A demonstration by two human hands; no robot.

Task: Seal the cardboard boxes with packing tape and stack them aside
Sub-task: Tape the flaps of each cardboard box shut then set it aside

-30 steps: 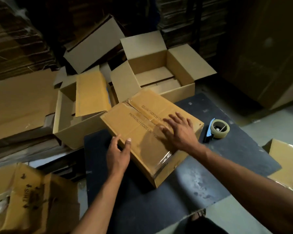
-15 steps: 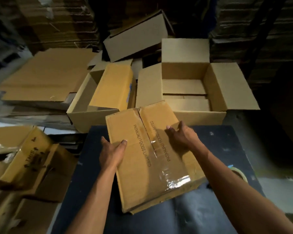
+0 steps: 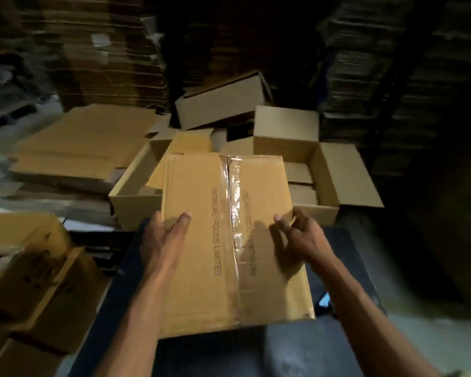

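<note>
Box (image 3: 229, 235), taped, sits on tabletop (image 3: 346, 257) w/ long axis running away from you, your left hand (image 3: 163, 240) & right hand (image 3: 299, 235) gripping its long sides, equally near.

You hold a sealed cardboard box (image 3: 229, 240) over the dark table (image 3: 256, 355), your left hand (image 3: 161, 240) gripping its left edge with the thumb on top and your right hand (image 3: 299, 235) gripping the right edge. A strip of clear tape (image 3: 233, 213) runs down its centre seam. Beyond it sit open boxes (image 3: 324, 170), with flat cardboard sheets (image 3: 79, 142) to the left.
</note>
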